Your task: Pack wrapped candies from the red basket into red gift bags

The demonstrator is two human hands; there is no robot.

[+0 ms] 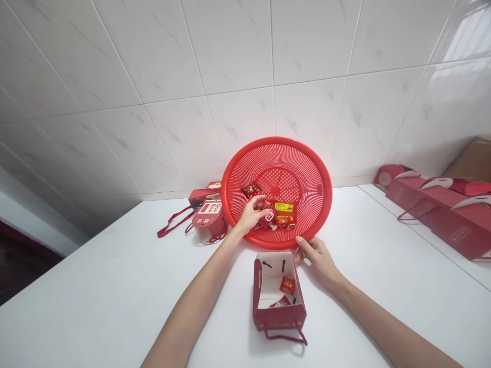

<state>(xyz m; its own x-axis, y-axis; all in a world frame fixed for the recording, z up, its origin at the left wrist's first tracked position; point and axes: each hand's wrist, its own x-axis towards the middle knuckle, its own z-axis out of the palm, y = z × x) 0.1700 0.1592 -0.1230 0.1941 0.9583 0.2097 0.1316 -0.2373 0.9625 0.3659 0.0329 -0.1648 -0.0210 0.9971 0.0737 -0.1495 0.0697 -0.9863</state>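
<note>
Left hand (250,216) seemingly pinches a squarish red-and-white packet (270,216); right hand (320,258), gripping its near edge, should steady the round red plastic basket (327,190).

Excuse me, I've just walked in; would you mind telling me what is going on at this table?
A person's left hand is inside a red basket, holding a red packet with a pale pattern, with other wrapped packets beside it. The right hand is at the basket's near rim. In front stands an open red box with small red packets inside. More red boxes stand to the left and right.
</note>
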